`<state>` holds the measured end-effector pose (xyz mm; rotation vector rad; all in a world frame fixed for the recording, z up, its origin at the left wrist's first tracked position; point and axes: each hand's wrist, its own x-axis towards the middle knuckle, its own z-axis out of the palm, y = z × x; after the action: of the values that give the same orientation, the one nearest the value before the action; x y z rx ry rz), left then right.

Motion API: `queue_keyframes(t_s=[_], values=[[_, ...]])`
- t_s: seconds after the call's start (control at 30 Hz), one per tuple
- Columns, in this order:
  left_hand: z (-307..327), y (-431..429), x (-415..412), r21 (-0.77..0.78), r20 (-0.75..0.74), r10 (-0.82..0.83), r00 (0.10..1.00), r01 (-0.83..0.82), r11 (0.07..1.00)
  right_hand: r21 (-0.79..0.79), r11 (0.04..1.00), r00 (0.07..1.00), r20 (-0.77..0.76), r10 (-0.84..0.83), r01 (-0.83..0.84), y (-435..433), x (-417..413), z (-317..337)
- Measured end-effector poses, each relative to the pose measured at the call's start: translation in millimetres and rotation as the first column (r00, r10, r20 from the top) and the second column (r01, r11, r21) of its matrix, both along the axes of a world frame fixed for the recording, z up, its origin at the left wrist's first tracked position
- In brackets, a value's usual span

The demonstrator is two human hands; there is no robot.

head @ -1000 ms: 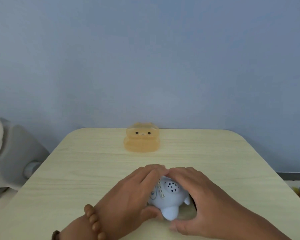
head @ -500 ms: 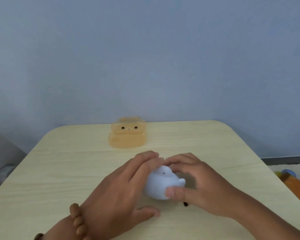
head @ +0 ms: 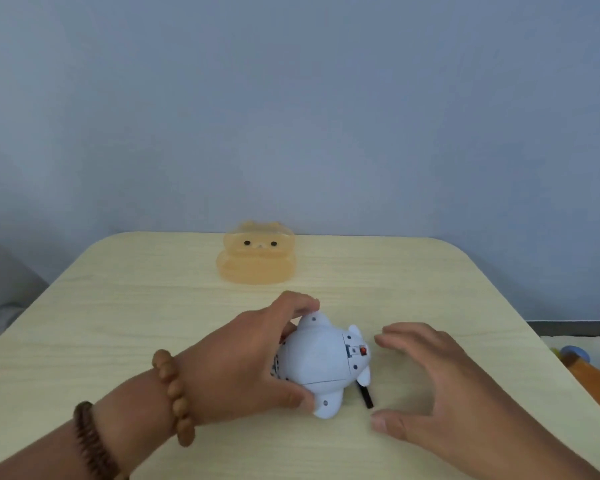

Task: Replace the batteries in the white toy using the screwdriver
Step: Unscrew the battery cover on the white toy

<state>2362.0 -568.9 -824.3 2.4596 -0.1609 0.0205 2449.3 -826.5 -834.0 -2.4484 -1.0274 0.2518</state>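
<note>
**Toy turned on its side as battery swap gets under way**

A person's left hand [head: 243, 365] steadies the white toy [head: 321, 367] on the pale wooden table [head: 118, 306], fingers curled over the far end of the body and thumb pressed against the near foot, so the grip closes on the toy from both ends. The toy lies tipped over, its underside facing right, where a small panel with a red switch [head: 363, 350] shows just beyond the left fingertips' reach. The right hand [head: 426, 382] hovers just beside that underside, fingers spread and bent, thumb low near the table, holding nothing and not touching the toy.

A thin black tool, likely the screwdriver [head: 365, 396], lies on the table, one end tucked under the toy's near foot, the other pointing toward the right thumb. It sits between the 2 hands, closer to the right.

The work appears to be at its opening step: the toy is positioned with its base exposed, and the cover looks closed. The next move likely calls for the right hand to drop onto the tool and pinch it up, while the left keeps the rounded body from rolling. A translucent orange bear-faced case [head: 255, 258] stands well beyond both sets of fingers, untouched.
</note>
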Motion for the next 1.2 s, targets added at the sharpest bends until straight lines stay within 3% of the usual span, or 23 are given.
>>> queue_keyframes(t_s=[0.17, 0.33, 0.5, 0.57, 0.63, 0.73, 0.8, 0.83, 0.9, 0.97, 1.2], values=[[-2.0, 5.9, -0.8, 0.044, 0.004, -0.043, 0.999, 0.043, 0.998, -0.048, 0.996, 0.993, 0.095, -0.066, 0.070, 14.0, -12.9, -12.6], [-6.3, 9.2, -1.9, 0.062, 0.064, -0.085, 0.994, 0.081, 0.995, 0.146, 0.980, 0.949, 0.269, -0.168, 0.132, 21.6, -13.4, -23.7], [-6.9, 6.1, -8.5, -0.021, 0.118, -0.020, 0.993, 0.022, 1.000, 0.191, 0.956, 0.938, 0.227, -0.263, 0.222, 11.2, -3.5, -15.2], [-6.1, 3.6, -10.6, -0.056, 0.135, 0.001, 0.991, 0.006, 0.998, 0.275, 0.920, 0.929, 0.166, -0.331, 0.278, 5.3, 0.0, -5.5], [-4.7, 2.0, -11.8, -0.072, 0.152, 0.025, 0.988, -0.014, 0.997, 0.438, 0.823, 0.917, -0.013, -0.398, 0.363, 0.2, 2.5, 9.5], [-3.0, 0.5, -11.8, -0.083, 0.154, 0.045, 0.987, -0.032, 0.996, 0.582, 0.696, 0.905, -0.324, -0.276, 0.420, -5.4, -2.0, 38.8], [-2.9, 0.1, -11.6, -0.098, 0.150, 0.050, 0.987, -0.035, 0.995, 0.625, 0.680, 0.917, -0.348, -0.196, 0.383, -6.4, -7.9, 54.3], [-3.2, 0.0, -11.9, -0.105, 0.146, 0.052, 0.988, -0.037, 0.994, 0.630, 0.701, 0.939, -0.294, -0.181, 0.333, -5.4, -11.4, 58.8], [-3.4, 0.2, -12.1, -0.119, 0.132, 0.052, 0.990, -0.037, 0.992, 0.579, 0.800, 0.984, -0.026, -0.175, 0.158, -2.7, -17.5, 62.8], [-3.1, 0.4, -12.2, -0.128, 0.112, 0.045, 0.993, -0.030, 0.991, 0.484, 0.875, 0.972, 0.200, -0.127, 0.015, 1.1, -21.9, 61.5], [-1.9, 0.7, -11.8, -0.096, 0.086, 0.016, 0.996, -0.007, 0.995, 0.413, 0.911, 0.975, 0.208, -0.073, -0.020, 3.5, -20.6, 54.3]])
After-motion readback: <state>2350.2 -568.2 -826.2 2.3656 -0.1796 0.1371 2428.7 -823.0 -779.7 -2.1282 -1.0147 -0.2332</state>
